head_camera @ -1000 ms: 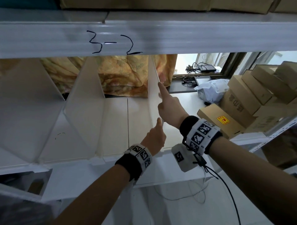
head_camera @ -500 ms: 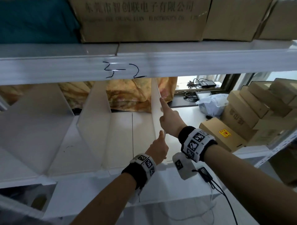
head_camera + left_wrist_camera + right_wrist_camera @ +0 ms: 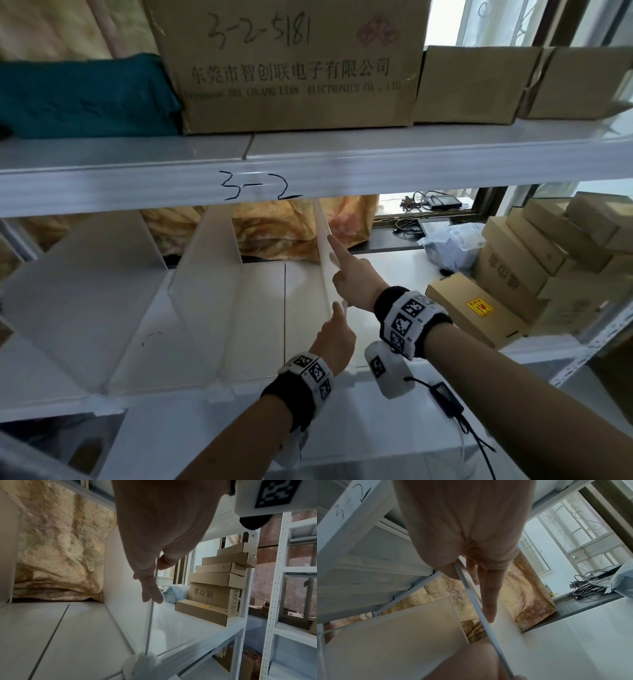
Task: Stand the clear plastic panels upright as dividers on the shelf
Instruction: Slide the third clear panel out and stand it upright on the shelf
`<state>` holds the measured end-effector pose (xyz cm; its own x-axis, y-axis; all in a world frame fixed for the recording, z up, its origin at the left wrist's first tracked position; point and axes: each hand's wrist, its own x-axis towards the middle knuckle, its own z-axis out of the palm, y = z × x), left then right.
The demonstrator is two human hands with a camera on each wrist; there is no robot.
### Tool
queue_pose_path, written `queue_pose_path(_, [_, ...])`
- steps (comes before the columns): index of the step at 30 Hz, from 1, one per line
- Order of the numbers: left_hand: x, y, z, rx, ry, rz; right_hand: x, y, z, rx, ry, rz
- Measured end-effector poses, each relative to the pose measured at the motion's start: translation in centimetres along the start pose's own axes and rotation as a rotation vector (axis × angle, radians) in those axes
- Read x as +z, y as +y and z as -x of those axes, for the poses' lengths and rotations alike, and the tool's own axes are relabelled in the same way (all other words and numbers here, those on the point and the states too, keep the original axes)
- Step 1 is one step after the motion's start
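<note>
Pinching panel point(image 3: 325, 246) front edge: left hand point(image 3: 334, 342) low | right hand point(image 3: 354, 279) higher, forefinger straight.

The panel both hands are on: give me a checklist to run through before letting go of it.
1. Panel upright on the shelf: ok, it stands on edge.
2. Right hand steadying the front edge, upper part: ok, finger along one face, thumb on the other.
3. Left hand pinching the front edge lower down: ok.
4. Bottom corner seated in the white clip at the shelf lip: cannot tell.
5. Rear end secured: cannot tell, hidden.
6. Apart from the neighbouring panel: ok, a gap shows.
</note>
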<state>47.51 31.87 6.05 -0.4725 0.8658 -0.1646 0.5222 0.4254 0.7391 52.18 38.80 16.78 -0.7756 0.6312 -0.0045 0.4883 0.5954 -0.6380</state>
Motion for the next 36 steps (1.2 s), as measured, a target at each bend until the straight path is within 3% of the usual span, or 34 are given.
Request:
queue_pose_path(10, [0.9,0.0,0.0,-0.046,0.043,0.01,-1.0,0.4,0.1,-0.025,-0.071,-0.039])
queue_pose_path(18, [-0.5,-0.1,-0.1,-0.046,-0.074,-0.049,0.1,0.5,-0.1,-0.016,0.015,-0.043])
queue_pose_path(24, [-2.4,0.3,0.1,0.023,-0.162,-0.13,-0.1,1.9,0.1,0.002,-0.03,-0.186])
queue_pose_path(31, [-3.8,0.5,-0.7,0.071,-0.148,0.013,0.2,2.7,0.9,-0.025,-0.02,-0.526])
queue_pose_path(36, [-5.2,2.4,-1.3,0.04,0.048,0.444,-0.3,2.1,1.0,-0.023,0.048,-0.678])
